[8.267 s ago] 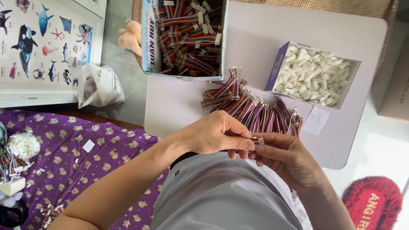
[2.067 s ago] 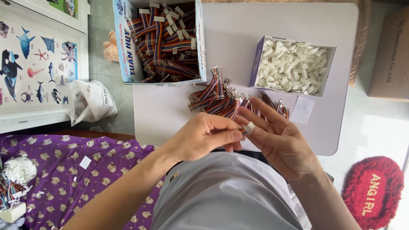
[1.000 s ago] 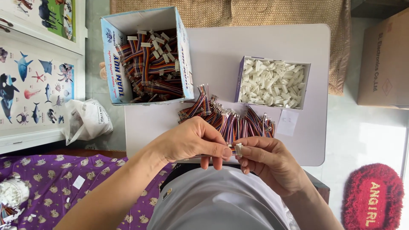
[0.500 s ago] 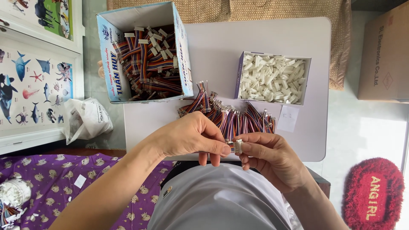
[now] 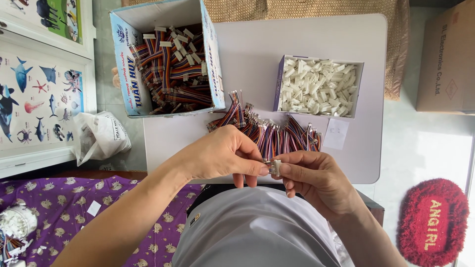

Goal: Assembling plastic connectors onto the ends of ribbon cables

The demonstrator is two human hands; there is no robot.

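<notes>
Above the bench [image 5: 346, 163] edge, left hand [image 5: 222, 155] and right hand [image 5: 316, 178] pinch a small white plug [image 5: 277, 167] with striped wires [image 5: 268, 163] between clenched fingers [image 5: 260, 169].

Matt white plastic connectors [image 5: 318, 87], glossy cardboard box [image 5: 213, 59], smooth tabletop [image 5: 307, 34].

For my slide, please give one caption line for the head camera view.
Left hand and right hand pinch a small white plastic connector above loose multicoloured ribbon wires on a white table.

White garment over torso, small round button; forearms bare, no sleeves.
</notes>
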